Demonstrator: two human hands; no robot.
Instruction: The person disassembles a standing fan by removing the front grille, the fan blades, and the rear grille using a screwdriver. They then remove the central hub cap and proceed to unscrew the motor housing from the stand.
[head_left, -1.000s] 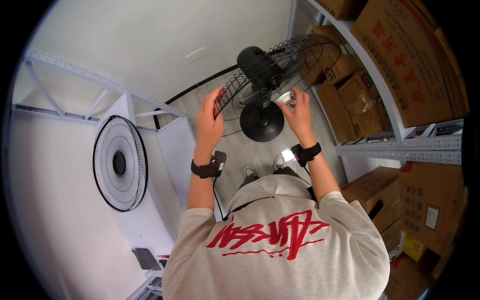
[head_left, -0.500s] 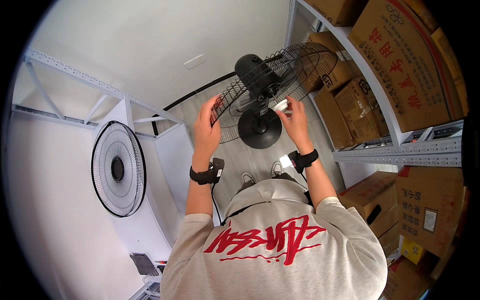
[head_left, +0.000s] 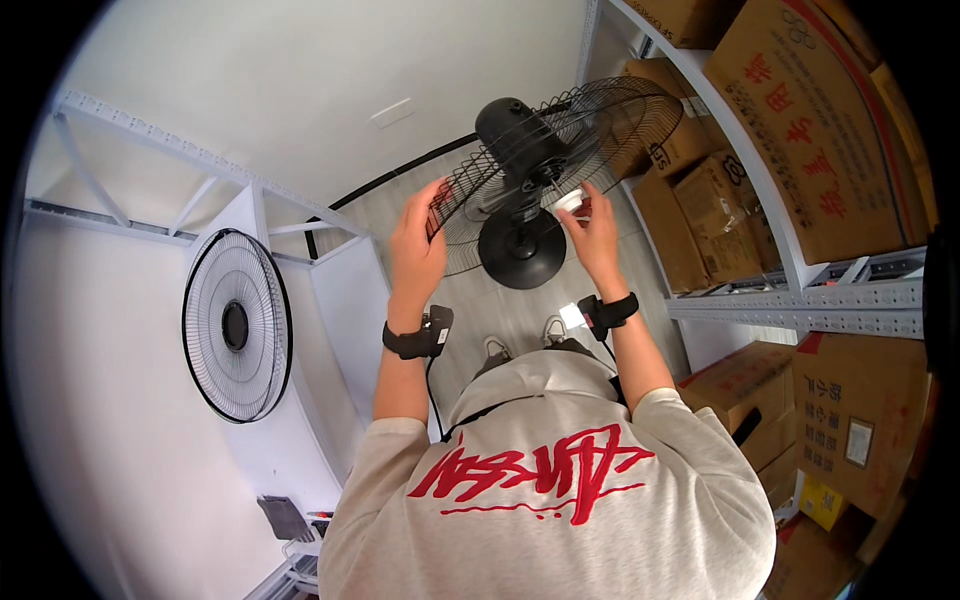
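Observation:
A black electric fan stands on the floor before me, with its dark motor housing (head_left: 512,135) above a round base (head_left: 522,258). Its wire rear grille (head_left: 645,105) spreads around the motor. My left hand (head_left: 417,250) is closed on the left rim of this grille. Between the thumb and fingers of my right hand (head_left: 598,240) is a white round plastic nut (head_left: 570,201), close beside the thin metal shaft in the grille's middle. Whether the nut touches the shaft I cannot tell. A separate front grille (head_left: 236,375) with a dark round centre lies on the white shelf at left.
Metal shelving (head_left: 800,312) with several cardboard boxes (head_left: 860,400) lines my right side. At left is a white shelf unit (head_left: 100,300) with a metal frame. A pale wall (head_left: 300,80) with a black strip along its foot closes off the far side.
My right hand has shifted slightly up and right with the white nut, which now shows at a different tilt. My left hand stays on the grille rim. The whole view has moved a little.

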